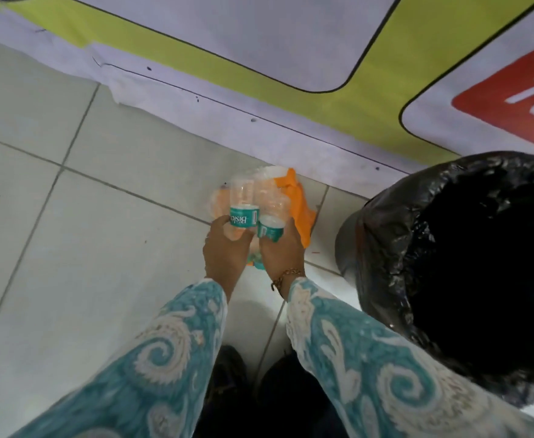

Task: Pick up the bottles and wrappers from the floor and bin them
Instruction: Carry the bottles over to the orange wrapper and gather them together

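Patterned sleeves (177,349) lead to both hands, left hand (226,251) and right hand (283,252) each clasping a light, crushable bottle (243,207) near its label, over orange wrappers (300,210) left of the bin (468,267).

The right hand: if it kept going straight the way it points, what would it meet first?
The right hand, holding a bottle, points up-frame. It would probably meet the orange wrapper first, then the banner; depth is unclear.

tiled floor (70,248) — on it: banner (259,58) | lined bin (385,216) — orange wrapper (300,213)
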`<state>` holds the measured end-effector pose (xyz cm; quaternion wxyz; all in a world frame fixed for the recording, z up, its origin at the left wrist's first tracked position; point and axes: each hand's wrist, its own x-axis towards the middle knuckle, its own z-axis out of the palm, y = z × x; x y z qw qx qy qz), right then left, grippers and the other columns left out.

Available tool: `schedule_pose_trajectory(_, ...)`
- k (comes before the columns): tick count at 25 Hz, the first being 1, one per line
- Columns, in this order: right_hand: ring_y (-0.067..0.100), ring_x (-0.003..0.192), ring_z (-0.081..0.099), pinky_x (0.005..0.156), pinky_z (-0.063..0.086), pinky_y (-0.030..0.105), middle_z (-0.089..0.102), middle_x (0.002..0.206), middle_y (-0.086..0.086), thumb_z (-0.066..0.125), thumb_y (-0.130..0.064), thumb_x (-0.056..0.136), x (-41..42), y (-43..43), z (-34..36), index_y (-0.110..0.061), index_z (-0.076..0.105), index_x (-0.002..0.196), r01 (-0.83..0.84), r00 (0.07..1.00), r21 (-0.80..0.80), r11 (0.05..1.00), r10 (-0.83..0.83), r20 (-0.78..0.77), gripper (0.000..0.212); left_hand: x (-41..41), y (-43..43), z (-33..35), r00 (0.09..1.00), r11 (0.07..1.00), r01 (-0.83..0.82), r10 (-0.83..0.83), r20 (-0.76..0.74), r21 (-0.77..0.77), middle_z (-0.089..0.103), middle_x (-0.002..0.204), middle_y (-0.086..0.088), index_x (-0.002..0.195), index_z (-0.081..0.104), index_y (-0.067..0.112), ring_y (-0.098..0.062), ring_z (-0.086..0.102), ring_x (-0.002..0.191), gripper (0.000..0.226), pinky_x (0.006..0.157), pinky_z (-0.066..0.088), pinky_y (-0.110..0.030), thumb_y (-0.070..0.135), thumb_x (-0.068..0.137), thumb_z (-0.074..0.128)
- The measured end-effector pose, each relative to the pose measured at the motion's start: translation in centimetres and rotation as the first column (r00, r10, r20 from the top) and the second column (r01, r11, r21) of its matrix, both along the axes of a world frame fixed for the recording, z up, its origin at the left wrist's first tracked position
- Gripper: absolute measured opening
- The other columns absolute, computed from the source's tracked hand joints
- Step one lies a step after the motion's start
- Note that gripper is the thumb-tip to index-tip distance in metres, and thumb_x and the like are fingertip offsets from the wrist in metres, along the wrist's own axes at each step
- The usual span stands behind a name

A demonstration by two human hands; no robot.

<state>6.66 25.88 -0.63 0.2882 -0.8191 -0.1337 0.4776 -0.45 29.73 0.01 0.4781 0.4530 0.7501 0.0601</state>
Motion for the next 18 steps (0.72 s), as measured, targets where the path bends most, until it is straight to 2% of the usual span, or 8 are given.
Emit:
schedule_pose_trajectory(4, 0.032, 0.129, 0.042, 0.105, 0.040, 0.049, 0.045, 0.142, 0.012, 0.050, -0.022, 0.072, 1.6, 0.2, -0.7, -0.012, 0.035, 0.138, -0.117, 0.989, -0.132, 0.984, 0.128, 0.074, 0.069, -0.6, 0.6, 0.4, 0.989, 0.999, 0.029, -0.035, -0.146, -0.041, 0.050, 0.139, -0.012, 0.130, 0.051, 0.015, -0.031, 0.046, 0.126, 0.045, 0.102, 0.036, -0.040, 0.029, 0.087, 0.058)
schedule_pose_trajectory(8, 0.033, 0.135, 0.036, 0.108, 0.037, 0.049, 0.041, 0.145, 0.010, 0.051, -0.018, 0.079, 1.2, -1.8, 2.4, -0.012, 0.034, 0.139, -0.317, 0.943, -0.206, 0.926, 0.331, 0.036, 0.062, -3.1, -2.0, 4.2, 0.929, 0.962, 0.269, -0.246, -0.278, 0.049, 0.056, 0.131, -0.013, 0.124, 0.057, 0.011, -0.033, 0.050, 0.121, 0.035, 0.101, 0.037, -0.043, 0.022, 0.091, 0.054)
schedule_pose_trajectory(10, 0.032, 0.142, 0.024, 0.114, 0.029, 0.049, 0.032, 0.152, 0.010, 0.050, -0.017, 0.085, 1.3, -2.4, 3.0, -0.011, 0.026, 0.144, -0.498, 0.841, -0.291, 0.817, 0.536, 0.067, 0.064, -4.0, -3.3, 5.3, 0.880, 0.927, 0.373, -0.337, -0.334, 0.049, 0.062, 0.124, -0.013, 0.118, 0.061, 0.011, -0.034, 0.056, 0.114, 0.031, 0.097, 0.041, -0.043, 0.019, 0.088, 0.058)
schedule_pose_trajectory(11, 0.031, 0.145, 0.015, 0.117, 0.022, 0.049, 0.025, 0.155, 0.009, 0.049, -0.017, 0.087, 1.1, -2.5, 3.4, -0.011, 0.022, 0.146, -0.598, 0.742, -0.329, 0.731, 0.660, 0.118, 0.065, -4.4, -3.7, 5.3, 0.846, 0.896, 0.437, -0.379, -0.374, 0.080, 0.067, 0.117, -0.013, 0.113, 0.064, 0.011, -0.034, 0.060, 0.109, 0.028, 0.093, 0.045, -0.044, 0.016, 0.085, 0.061)
schedule_pose_trajectory(12, 0.030, 0.146, 0.011, 0.117, 0.020, 0.051, 0.025, 0.156, 0.009, 0.051, -0.019, 0.086, 0.8, -2.8, 3.5, -0.011, 0.024, 0.146, -0.668, 0.621, -0.346, 0.659, 0.750, 0.229, 0.066, -4.8, -4.1, 5.0, 0.789, 0.836, 0.536, -0.449, -0.418, 0.114, 0.071, 0.108, -0.012, 0.106, 0.067, 0.011, -0.033, 0.064, 0.102, 0.024, 0.089, 0.048, -0.044, 0.013, 0.082, 0.062)
schedule_pose_trajectory(14, 0.032, 0.142, 0.025, 0.109, 0.031, 0.058, 0.044, 0.146, 0.013, 0.064, -0.025, 0.077, 0.5, -2.6, 2.6, -0.011, 0.044, 0.137, -0.713, 0.415, -0.360, 0.601, 0.777, 0.474, 0.065, -5.5, -4.0, 3.6, 0.605, 0.596, 0.772, -0.583, -0.543, 0.221, 0.074, 0.100, -0.009, 0.098, 0.070, 0.012, -0.029, 0.068, 0.095, 0.024, 0.084, 0.052, -0.042, 0.010, 0.078, 0.057)
schedule_pose_trajectory(16, 0.036, 0.135, 0.038, 0.104, 0.033, 0.061, 0.053, 0.138, 0.014, 0.069, -0.033, 0.074, 0.4, -1.6, 0.3, -0.011, 0.052, 0.130, -0.704, 0.366, -0.350, 0.618, 0.737, 0.568, 0.062, -6.0, -3.0, 1.1, 0.469, 0.379, 0.881, -0.625, -0.624, 0.283, 0.072, 0.110, -0.009, 0.107, 0.067, 0.014, -0.029, 0.066, 0.103, 0.034, 0.089, 0.050, -0.044, 0.013, 0.079, 0.049)
schedule_pose_trajectory(18, 0.038, 0.138, 0.034, 0.109, 0.023, 0.060, 0.045, 0.145, 0.016, 0.058, -0.039, 0.083, 1.0, -0.2, -1.2, -0.011, 0.045, 0.135, -0.678, 0.367, -0.337, 0.654, 0.698, 0.615, 0.061, -5.9, -1.3, -1.1, 0.418, 0.321, 0.906, -0.572, -0.706, 0.276, 0.063, 0.127, -0.011, 0.122, 0.059, 0.015, -0.032, 0.059, 0.118, 0.042, 0.097, 0.045, -0.048, 0.013, 0.082, 0.048)
